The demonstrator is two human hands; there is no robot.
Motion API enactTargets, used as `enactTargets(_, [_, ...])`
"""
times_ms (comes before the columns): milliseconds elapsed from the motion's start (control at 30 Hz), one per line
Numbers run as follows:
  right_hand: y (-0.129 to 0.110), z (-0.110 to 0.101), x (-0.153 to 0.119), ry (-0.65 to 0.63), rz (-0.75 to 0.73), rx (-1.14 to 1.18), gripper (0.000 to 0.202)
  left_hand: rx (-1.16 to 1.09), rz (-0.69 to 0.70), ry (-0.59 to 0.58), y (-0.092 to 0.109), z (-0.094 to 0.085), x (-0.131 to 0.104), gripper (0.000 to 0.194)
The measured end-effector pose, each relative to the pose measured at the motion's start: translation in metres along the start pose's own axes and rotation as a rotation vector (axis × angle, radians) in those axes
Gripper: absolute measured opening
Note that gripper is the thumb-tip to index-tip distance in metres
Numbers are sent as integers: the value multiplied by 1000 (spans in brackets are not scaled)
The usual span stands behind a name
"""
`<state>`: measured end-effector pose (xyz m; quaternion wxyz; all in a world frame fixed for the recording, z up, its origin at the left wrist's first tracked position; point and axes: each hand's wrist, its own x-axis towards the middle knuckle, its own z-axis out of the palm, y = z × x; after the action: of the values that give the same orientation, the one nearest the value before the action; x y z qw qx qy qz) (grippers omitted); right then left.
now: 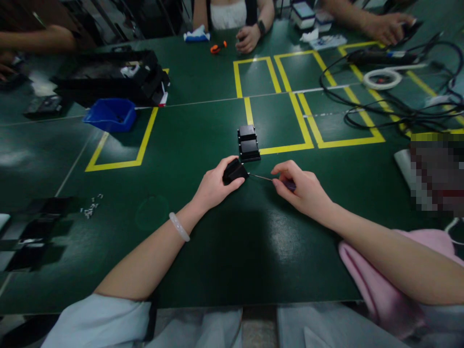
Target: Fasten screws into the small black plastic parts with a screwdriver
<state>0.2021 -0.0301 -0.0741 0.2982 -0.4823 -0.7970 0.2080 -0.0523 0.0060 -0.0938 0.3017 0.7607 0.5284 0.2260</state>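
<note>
A small black block (235, 171) is held in my left hand (221, 182), its fingers and thumb wrapped round the sides. My right hand (302, 187) grips a screwdriver (290, 184) by its dark handle. The thin metal shaft points left, and its tip meets a small silver screw on the block's right side. Just beyond my left hand, two black blocks (248, 145) lie one behind the other on the green table (217, 251), with small silver screws along their sides.
Loose screws (92, 207) and black parts (31, 237) lie at the left. Behind them are a blue bin (110, 115) and black trays (108, 77). Cables (391, 113) and a tape roll (382, 79) sit at the right, a pink cloth (377, 280) nearer. Other people's hands are across the table.
</note>
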Motion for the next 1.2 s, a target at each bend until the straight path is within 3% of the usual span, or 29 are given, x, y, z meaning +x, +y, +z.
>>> enactTargets(1200, [1, 0, -1, 0, -26, -10, 15, 9, 8, 2, -1, 0, 0, 63])
